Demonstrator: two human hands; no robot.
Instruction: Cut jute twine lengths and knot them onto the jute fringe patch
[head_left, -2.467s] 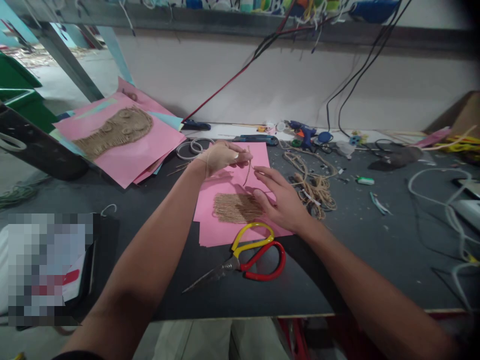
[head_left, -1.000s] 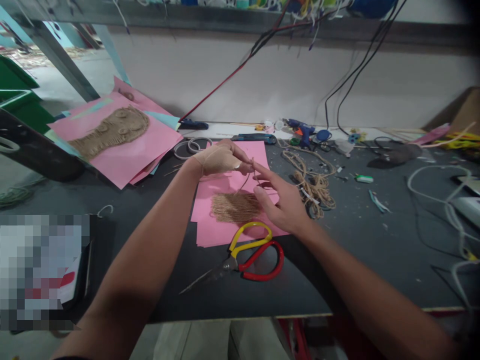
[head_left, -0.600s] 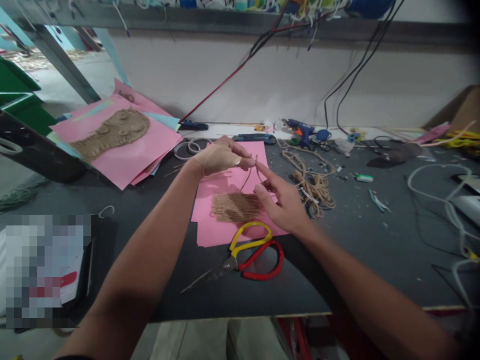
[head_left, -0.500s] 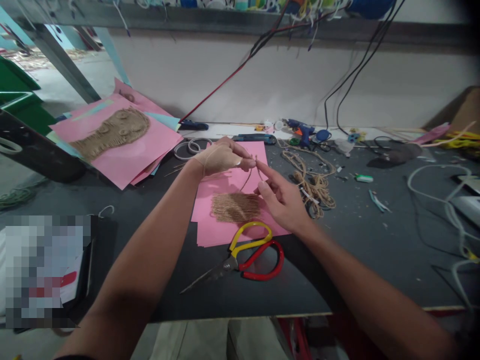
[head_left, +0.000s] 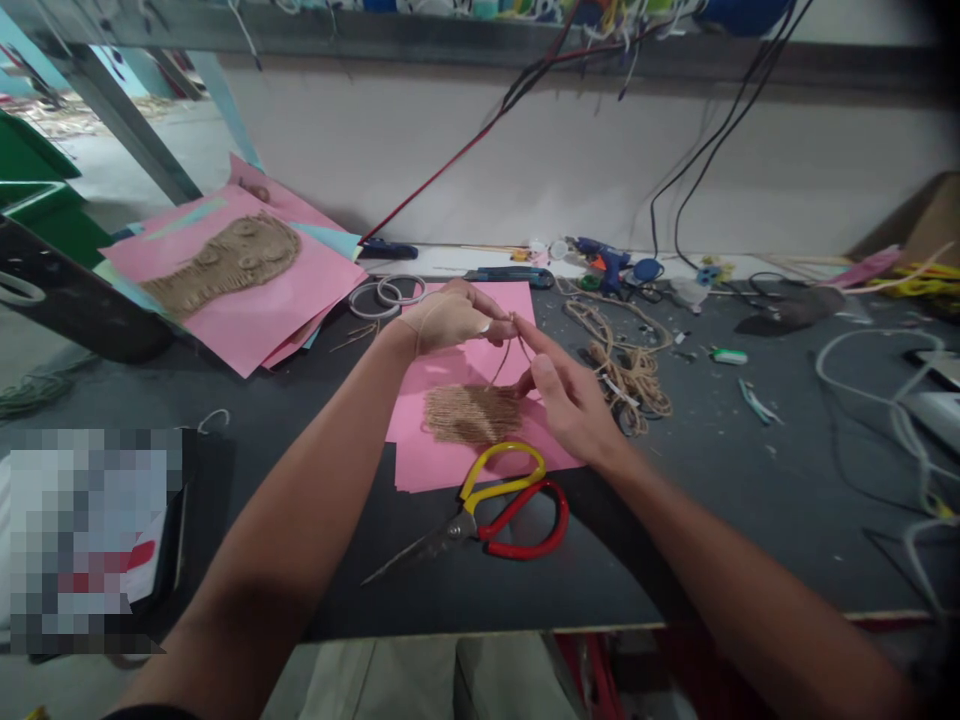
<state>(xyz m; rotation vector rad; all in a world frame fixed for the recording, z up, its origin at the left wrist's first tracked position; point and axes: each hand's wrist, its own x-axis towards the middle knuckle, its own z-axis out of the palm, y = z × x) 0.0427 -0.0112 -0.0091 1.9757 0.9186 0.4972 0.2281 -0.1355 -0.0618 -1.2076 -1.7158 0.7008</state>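
Note:
My left hand [head_left: 454, 315], wrapped in a beige bandage, pinches the top end of a thin piece of jute twine [head_left: 504, 357] above a pink paper sheet [head_left: 450, 460]. My right hand [head_left: 571, 400] is beside it, index finger stretched up to the twine near the left fingertips, thumb close under it. The twine hangs down to a patch of glued jute strands [head_left: 472, 413] on the sheet. Scissors [head_left: 495, 505] with yellow and red handles lie just in front of the sheet.
A tangle of jute rope [head_left: 626, 370] lies right of the sheet. Pink sheets with a jute shape [head_left: 225, 262] are stacked at left. White rings [head_left: 386, 293], a blue glue gun [head_left: 609, 265], cables and scraps litter the dark table [head_left: 750, 480]. White cords [head_left: 892, 395] lie at right.
My right hand rose from lying flat over the jute patch and closed in on the twine at the left fingertips. The left hand stayed almost still.

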